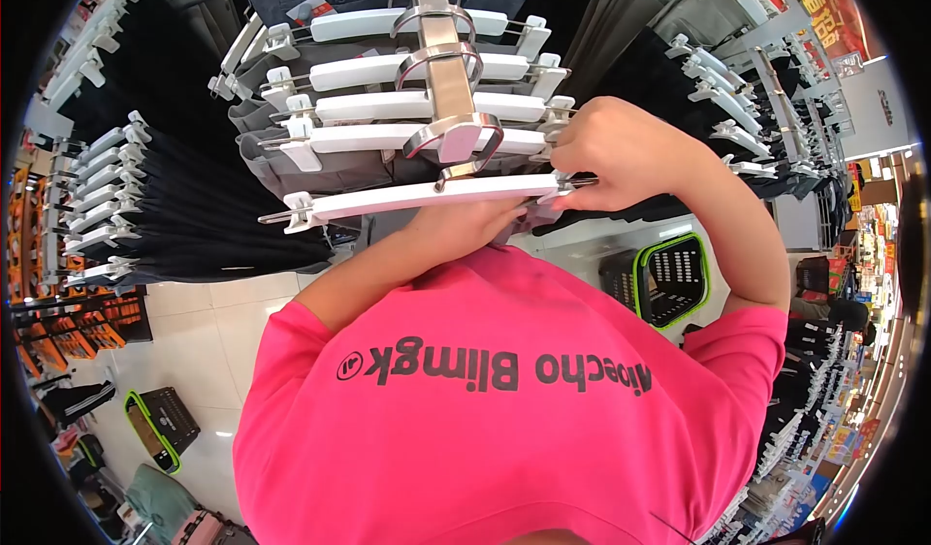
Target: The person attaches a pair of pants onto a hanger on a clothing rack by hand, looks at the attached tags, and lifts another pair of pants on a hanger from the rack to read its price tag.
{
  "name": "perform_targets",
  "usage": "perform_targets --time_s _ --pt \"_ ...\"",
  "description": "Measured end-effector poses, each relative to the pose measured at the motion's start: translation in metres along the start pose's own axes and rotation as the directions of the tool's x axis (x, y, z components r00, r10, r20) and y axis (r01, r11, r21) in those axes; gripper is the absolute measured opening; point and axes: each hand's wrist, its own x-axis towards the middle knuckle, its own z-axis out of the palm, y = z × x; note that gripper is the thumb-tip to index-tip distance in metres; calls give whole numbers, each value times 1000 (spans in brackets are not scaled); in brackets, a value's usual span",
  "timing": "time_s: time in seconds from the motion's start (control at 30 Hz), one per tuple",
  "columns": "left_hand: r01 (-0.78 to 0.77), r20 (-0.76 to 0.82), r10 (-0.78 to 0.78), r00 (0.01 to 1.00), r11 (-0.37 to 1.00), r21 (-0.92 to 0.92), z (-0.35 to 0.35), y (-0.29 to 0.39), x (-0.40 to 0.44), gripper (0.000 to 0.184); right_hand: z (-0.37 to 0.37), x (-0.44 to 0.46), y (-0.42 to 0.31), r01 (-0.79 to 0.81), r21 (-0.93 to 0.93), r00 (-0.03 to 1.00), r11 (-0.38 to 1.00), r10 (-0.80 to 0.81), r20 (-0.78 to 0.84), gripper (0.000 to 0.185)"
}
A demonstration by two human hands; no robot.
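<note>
A white clip hanger (427,199) is nearest to me, in front of the row on the metal rail (447,70). My right hand (616,152) is closed in a pinch on its right-end clip (555,194). Below the hanger, my left hand (465,227) reaches across to the same end. Its fingers are bent at a grey garment (535,217) by the clip, and the hanger partly covers them. Behind hang several white clip hangers (373,139) holding grey garments (339,175). The garment on the nearest hanger is mostly hidden.
Dark garments on white hangers hang to the left (208,196) and at the right rack (669,89). A black basket with a green rim (698,283) stands on the floor at right, another basket (160,429) at lower left. Orange-packaged goods (78,336) line the far left.
</note>
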Motion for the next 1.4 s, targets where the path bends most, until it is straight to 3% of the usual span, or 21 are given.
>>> perform_targets --time_s 0.37,0.43,0.57,0.67,0.77,0.83,0.93,1.13,1.33,1.4 --pt "44 17 -43 999 996 -71 2 1 2 20 4 3 -8 28 78 999 997 -26 -21 36" --pt "-34 -75 31 997 999 -42 3 1 1 20 6 3 -8 29 63 999 998 -27 -29 35" --pt "-22 -86 25 996 999 26 1 0 0 20 7 3 -8 22 52 999 998 -21 -27 34" --pt "-45 -110 40 993 998 -44 3 -3 -3 20 7 4 -9 8 33 1000 999 -8 -10 33" --pt "46 -75 -58 995 987 -151 -1 0 -5 18 9 6 -9 4 11 1000 1000 -4 -11 33" --pt "54 -172 -97 980 969 -243 -2 2 -5 18 10 7 -9 5 4 1000 1000 -5 -22 32" --pt "1 -215 -54 975 971 -238 -2 0 -7 18 11 8 -11 -3 3 1000 1000 3 -7 32" --pt "114 -129 -183 975 902 -417 -5 6 -10 14 13 8 -16 -36 -41 999 999 36 8 31" --pt "164 -66 -220 973 868 -469 -13 6 -6 15 25 -11 -18 -128 -124 983 984 109 -149 40" --pt "173 -51 -201 978 926 -336 -13 5 -8 13 32 -23 -22 -183 -58 935 981 156 -319 47"
